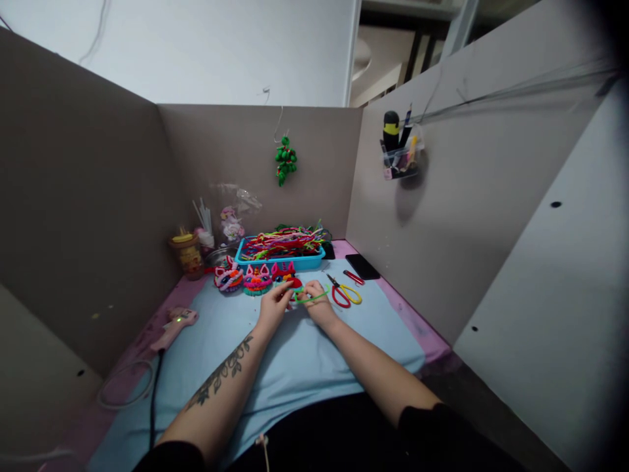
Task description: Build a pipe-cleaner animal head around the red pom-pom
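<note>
The person sits at a small booth with both forearms stretched over a light blue mat. The left hand and the right hand are close together at the far part of the mat, and both have the fingers closed on a green pipe cleaner, which bends in a loop between them. Just right of the right hand lie scissors with red and yellow handles. Behind the hands stand three colourful pipe-cleaner faces, and further away a blue tray full of pipe cleaners. A pink glue gun lies at the left, a black phone at the far right.
</note>
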Tool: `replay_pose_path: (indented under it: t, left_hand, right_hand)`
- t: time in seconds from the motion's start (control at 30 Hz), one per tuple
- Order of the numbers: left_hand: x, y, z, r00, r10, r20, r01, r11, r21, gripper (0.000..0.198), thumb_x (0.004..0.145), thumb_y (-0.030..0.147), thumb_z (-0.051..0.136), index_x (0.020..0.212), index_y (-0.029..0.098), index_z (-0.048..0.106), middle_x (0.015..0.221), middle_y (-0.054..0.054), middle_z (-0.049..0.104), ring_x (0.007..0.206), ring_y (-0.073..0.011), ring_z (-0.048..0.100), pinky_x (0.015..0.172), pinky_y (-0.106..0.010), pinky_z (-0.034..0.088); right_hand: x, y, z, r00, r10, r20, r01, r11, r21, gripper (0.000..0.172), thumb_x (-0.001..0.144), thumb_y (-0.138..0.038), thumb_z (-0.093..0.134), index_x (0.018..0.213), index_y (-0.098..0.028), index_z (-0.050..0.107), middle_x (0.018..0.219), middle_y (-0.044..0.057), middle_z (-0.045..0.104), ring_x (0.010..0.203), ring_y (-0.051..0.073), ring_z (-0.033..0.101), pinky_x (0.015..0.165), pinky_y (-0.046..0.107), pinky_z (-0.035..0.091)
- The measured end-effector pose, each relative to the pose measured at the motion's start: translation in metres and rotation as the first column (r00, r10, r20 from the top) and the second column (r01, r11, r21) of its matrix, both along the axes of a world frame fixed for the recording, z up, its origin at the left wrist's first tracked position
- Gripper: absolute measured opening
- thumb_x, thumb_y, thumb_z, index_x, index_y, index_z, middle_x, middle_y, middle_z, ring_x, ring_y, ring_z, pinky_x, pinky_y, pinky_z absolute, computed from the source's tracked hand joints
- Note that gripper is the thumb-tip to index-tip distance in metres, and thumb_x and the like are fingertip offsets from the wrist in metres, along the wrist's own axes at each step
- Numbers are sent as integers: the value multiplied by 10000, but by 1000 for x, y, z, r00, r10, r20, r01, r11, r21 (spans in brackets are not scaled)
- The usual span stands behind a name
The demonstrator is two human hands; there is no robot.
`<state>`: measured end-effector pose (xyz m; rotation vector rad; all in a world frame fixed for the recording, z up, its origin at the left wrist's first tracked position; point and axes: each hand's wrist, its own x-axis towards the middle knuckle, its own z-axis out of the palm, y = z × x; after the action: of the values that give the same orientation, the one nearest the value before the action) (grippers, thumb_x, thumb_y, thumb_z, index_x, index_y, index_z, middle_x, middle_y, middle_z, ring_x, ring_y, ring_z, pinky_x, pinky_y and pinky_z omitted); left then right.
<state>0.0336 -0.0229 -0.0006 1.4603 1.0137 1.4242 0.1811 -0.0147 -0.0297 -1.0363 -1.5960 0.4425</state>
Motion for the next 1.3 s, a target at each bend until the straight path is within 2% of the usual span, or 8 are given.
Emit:
replay_pose_path:
  t: [0.13,0.23,0.3,0.5,0.77,0.97,1.1,1.3]
  left_hand:
    - [-2,3,-1,1000,18,7,-18,1000,-13,312,704,330,704,947,141,752,606,-23,656,402,-81,434,403,-223,360]
    - [-2,4,-1,1000,25,9,-24,999,-21,324,696,334,712,954,142,755,579,-16,646,396,-77,417,391,-213,331]
    - [-2,4,-1,1000,25,11,-25,999,-25,321,691,332,718,948,144,758,577,-15,645,398,-76,416,390,-211,327]
    - [-2,2,0,999,23,22,-22,999,-29,320,680,339,729,934,146,760,590,-16,648,412,-74,424,395,-206,333]
    - [1,2,0,999,21,26,-20,999,-38,367,667,363,733,955,136,753,550,-4,620,400,-71,404,388,-207,323]
    - [2,2,-3,998,52,28,-52,999,-13,350,689,362,719,960,144,749,601,-13,637,433,-74,426,407,-203,342]
    - [3,2,-3,998,59,28,-59,998,6,344,705,357,708,974,147,743,678,-38,673,485,-96,495,415,-205,369]
    - [4,2,-5,1000,-6,1,6,1000,31,332,701,330,712,975,144,745,776,-70,710,542,-122,566,447,-219,439]
  right_hand:
    - [-2,-2,0,1000,-7,-6,7,1000,16,150,812,-252,558,669,-210,570,834,22,527,815,178,532,779,325,442]
    - [-2,-3,1,996,-58,-61,60,998,31,43,796,-252,574,786,-213,588,814,11,552,780,172,534,741,308,443]
    - [0,-4,3,992,-90,-83,94,995,45,69,793,-239,574,852,-212,598,826,14,573,776,172,541,724,302,442]
    - [2,-6,7,998,-69,-5,69,993,100,94,813,-192,551,751,-211,620,789,30,602,829,196,551,766,330,429]
    - [0,1,-2,983,-134,-125,137,991,9,78,762,-233,614,733,-208,682,886,54,603,890,211,549,829,362,440]
    - [-3,6,-5,962,1,-275,-43,988,-146,121,731,-274,617,669,-188,677,987,88,651,940,217,601,887,381,456]
    - [-3,5,-4,939,77,-335,-146,972,-185,156,718,-323,631,739,-185,700,1065,107,668,976,235,633,881,395,483]
    - [-5,3,0,829,183,-529,-325,927,-188,139,675,-334,688,690,-196,682,1090,86,681,1114,264,583,1022,446,384]
